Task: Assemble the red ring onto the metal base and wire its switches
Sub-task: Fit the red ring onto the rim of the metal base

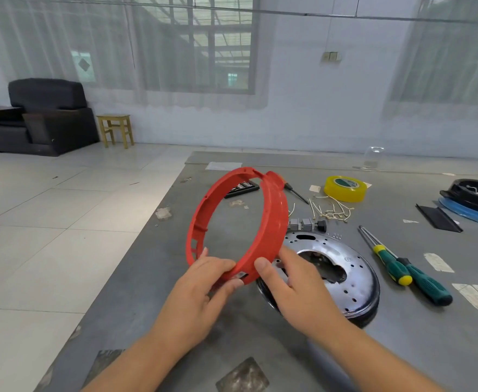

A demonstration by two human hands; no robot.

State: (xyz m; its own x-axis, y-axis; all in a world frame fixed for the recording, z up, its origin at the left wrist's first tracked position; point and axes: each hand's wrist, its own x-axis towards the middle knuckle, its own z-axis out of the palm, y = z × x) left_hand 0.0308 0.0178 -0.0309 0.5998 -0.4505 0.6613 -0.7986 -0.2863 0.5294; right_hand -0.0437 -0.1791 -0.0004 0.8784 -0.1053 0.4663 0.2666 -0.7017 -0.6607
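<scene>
While both the left hand (203,281) and right hand (291,281) grip the red ring (271,222), tape label (345,183) stays unreadable.

Both forearms bare to the frame edge, left hand (203,290) and right hand (297,290) ungloved, no rings

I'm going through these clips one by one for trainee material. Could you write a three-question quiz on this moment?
1. True or false: the red ring already sits flat on the metal base.
2. Which hands hold the ring? A) left only B) right only C) both
3. Fill in: the two screwdrivers lie to the ____ of the base.

Key: 1 false, it is held tilted above the table. 2 C, left hand and right hand. 3 right.
</scene>
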